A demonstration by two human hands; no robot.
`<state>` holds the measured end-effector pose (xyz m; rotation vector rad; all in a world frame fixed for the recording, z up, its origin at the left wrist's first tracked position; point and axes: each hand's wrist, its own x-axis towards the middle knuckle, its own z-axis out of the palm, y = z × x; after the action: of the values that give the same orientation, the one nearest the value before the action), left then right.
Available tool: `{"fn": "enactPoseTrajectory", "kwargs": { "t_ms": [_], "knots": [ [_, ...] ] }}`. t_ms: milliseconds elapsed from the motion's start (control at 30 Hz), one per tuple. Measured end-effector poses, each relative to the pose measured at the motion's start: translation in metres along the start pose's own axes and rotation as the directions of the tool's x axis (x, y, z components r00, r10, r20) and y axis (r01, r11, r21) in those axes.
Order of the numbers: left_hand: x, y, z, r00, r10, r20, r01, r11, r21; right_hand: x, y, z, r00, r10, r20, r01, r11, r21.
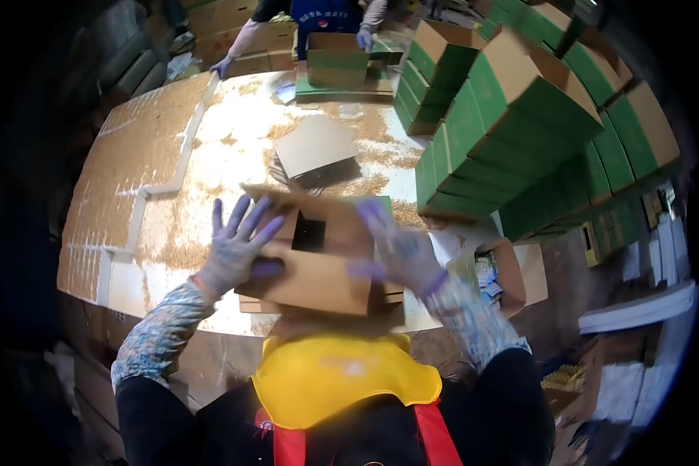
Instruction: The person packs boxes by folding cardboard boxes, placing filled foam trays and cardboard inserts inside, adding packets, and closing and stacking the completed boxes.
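A brown cardboard box (312, 277) is in front of me at the table's near edge, its flaps folded partly inward around a dark gap in the middle. My left hand (237, 247), in a pale glove with purple fingertips, is at the box's left side with fingers spread. My right hand (405, 255), gloved alike and blurred by motion, is at the right side, fingers apart and thumb toward the front flap. Whether either palm presses on the cardboard, I cannot tell. Just beyond the box lies a stack of flat cardboard sheets (315, 146).
Green open boxes (512, 116) stand stacked on the right. A small carton (512, 272) with packets sits at the near right. White-edged blocks with a brown crumbly top (144, 140) cover the table's left. Across the table, a co-worker's gloved hand (364, 39) touches another box (337, 62).
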<state>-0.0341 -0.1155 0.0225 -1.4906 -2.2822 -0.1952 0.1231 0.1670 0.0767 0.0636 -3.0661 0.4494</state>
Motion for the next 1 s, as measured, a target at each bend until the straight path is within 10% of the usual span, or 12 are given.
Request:
{"fn": "enactPoseTrajectory", "kwargs": {
  "t_ms": [167, 233, 300, 367, 433, 600, 667, 767, 833, 867, 900, 1000],
  "knots": [
    [-0.061, -0.020, 0.052, 0.949, -0.280, 0.144, 0.305, 0.702, -0.644, -0.055, 0.050, 0.135, 0.894, -0.419, -0.159, 0.445, 0.869, 0.215],
    [-0.008, -0.015, 0.029, 0.602, -0.464, 0.650, 0.525, -0.384, -0.760, -0.016, 0.064, 0.109, 0.907, -0.298, -0.297, 0.394, 0.851, 0.347],
    [-0.001, -0.034, 0.053, 0.807, -0.366, 0.463, 0.239, -0.516, -0.823, 0.016, 0.088, 0.087, 0.982, 0.040, -0.186, 0.117, 0.641, 0.758],
    [-0.002, -0.034, 0.087, 0.797, -0.480, 0.367, 0.397, -0.043, -0.917, 0.030, 0.119, 0.088, 0.916, 0.131, 0.380, -0.369, -0.096, 0.924],
    [-0.007, -0.028, 0.100, 0.738, -0.595, 0.318, 0.600, 0.362, -0.713, 0.040, 0.116, 0.084, 0.874, 0.023, 0.486, -0.462, -0.273, 0.844],
    [-0.060, -0.073, 0.157, 0.756, -0.651, 0.073, 0.619, 0.673, -0.406, 0.040, 0.145, 0.133, 0.935, 0.322, 0.149, -0.336, 0.672, 0.660],
    [-0.092, -0.139, 0.153, 0.561, -0.694, 0.450, 0.753, 0.204, -0.625, 0.033, 0.174, 0.154, 0.942, 0.306, 0.142, -0.330, 0.750, 0.573],
    [-0.238, -0.317, 0.202, -0.122, -0.988, -0.091, 0.840, -0.054, -0.539, 0.015, 0.157, 0.127, 0.981, 0.194, 0.023, -0.192, 0.977, -0.094],
    [-0.370, -0.417, 0.224, -0.600, -0.726, -0.337, 0.775, -0.423, -0.469, 0.032, 0.125, 0.105, 0.797, 0.477, 0.370, -0.600, 0.695, 0.395],
    [-0.384, -0.445, 0.198, -0.822, -0.565, -0.069, 0.443, -0.559, -0.701, 0.039, 0.112, 0.100, 0.756, 0.528, 0.388, -0.653, 0.654, 0.381],
    [-0.482, -0.487, 0.240, -0.581, -0.684, 0.442, 0.113, -0.605, -0.788, 0.037, 0.109, 0.098, 0.736, 0.558, 0.383, -0.675, 0.647, 0.355],
    [-0.445, -0.498, 0.219, -0.588, -0.443, 0.677, -0.110, -0.785, -0.609, 0.035, 0.099, 0.093, 0.685, 0.614, 0.393, -0.726, 0.623, 0.290]
  ]
}}
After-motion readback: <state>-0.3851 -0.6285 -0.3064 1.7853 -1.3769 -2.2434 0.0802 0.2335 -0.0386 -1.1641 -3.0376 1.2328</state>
